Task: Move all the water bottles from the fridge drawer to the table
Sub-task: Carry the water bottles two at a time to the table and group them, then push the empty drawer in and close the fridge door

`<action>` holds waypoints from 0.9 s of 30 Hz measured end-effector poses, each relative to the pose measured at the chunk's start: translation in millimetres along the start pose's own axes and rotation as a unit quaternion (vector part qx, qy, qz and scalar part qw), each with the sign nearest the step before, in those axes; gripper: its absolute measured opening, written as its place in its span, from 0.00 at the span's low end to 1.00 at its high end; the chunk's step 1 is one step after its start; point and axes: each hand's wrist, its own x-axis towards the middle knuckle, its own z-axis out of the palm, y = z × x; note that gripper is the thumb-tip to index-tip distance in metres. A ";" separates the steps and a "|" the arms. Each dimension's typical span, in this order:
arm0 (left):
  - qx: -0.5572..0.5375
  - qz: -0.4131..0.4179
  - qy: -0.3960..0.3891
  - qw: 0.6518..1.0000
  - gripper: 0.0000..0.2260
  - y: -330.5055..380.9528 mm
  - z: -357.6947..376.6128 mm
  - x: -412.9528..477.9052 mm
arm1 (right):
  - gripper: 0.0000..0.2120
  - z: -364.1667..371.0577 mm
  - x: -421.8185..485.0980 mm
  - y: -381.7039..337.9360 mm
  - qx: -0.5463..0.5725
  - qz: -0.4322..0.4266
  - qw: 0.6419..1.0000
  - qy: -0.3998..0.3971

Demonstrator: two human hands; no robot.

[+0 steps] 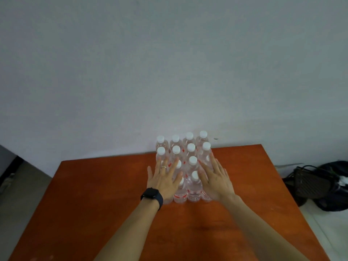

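Note:
Several clear water bottles [192, 153] with white caps and red labels stand upright in tight rows on the orange-brown table [105, 194], near its far edge by the wall. My left hand [162, 178], with a ring and a dark watch on the wrist, lies flat with straight spread fingers over the left side of the group. My right hand [216, 178] lies the same way over the right side. Both hands cover some of the near bottles. The fridge drawer is out of view.
A pale grey wall [169, 63] rises right behind the table. On the floor at the right lie a dark slatted basket [310, 183] and a black bag [335, 185]. A grey object edge shows at the far left.

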 end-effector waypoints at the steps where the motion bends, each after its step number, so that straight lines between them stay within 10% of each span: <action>1: 0.003 0.004 0.003 1.000 0.27 2.5 -3.3 -1.0 | 0.27 -3.6 -3.0 0.7 0.009 -0.010 1.000 0.003; 5: 0.010 0.080 0.061 0.995 0.25 29.8 -19.6 -8.0 | 0.22 -29.2 -42.0 5.8 0.032 -0.027 0.997 0.068; 14: -0.033 0.334 0.025 0.942 0.21 188.2 4.4 -51.7 | 0.17 -68.2 -224.1 92.2 0.020 0.235 0.955 0.183; 27: 0.029 0.670 -0.072 0.738 0.22 541.3 101.2 -292.5 | 0.14 -120.0 -621.8 209.5 0.003 0.552 0.735 0.392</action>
